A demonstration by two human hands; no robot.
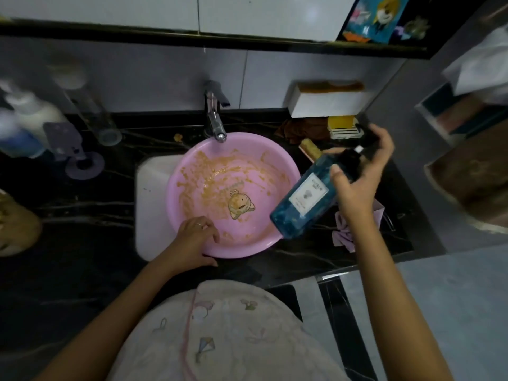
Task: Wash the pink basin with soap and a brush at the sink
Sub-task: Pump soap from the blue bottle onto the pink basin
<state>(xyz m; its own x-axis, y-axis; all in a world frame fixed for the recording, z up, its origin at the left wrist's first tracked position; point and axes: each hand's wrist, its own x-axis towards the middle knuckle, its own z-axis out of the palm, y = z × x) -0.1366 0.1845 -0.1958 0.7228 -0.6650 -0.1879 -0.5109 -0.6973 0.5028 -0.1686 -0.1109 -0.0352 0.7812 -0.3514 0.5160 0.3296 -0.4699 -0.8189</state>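
The right hand (357, 182) grips a blue bottle (299, 204) near its dark pump top, fingers curled round the neck and thumb across the front. The bottle is tilted with its base lowest, just over the right edge of the pink basin (275, 171). The left hand (192, 240) holds the basin's near rim, fingers hooked over the inside and thumb on the outside. The basin sits in the white sink (151, 188), its far edge under the tap (215, 119). Yellow-brown smears cover its inner wall and floor, around a cartoon print at the bottom. On the dark surface (82, 215) right of the sink lies a crumpled lilac cloth (342, 235), and a yellow bar of soap (341, 123) rests on a white rack by the wall.
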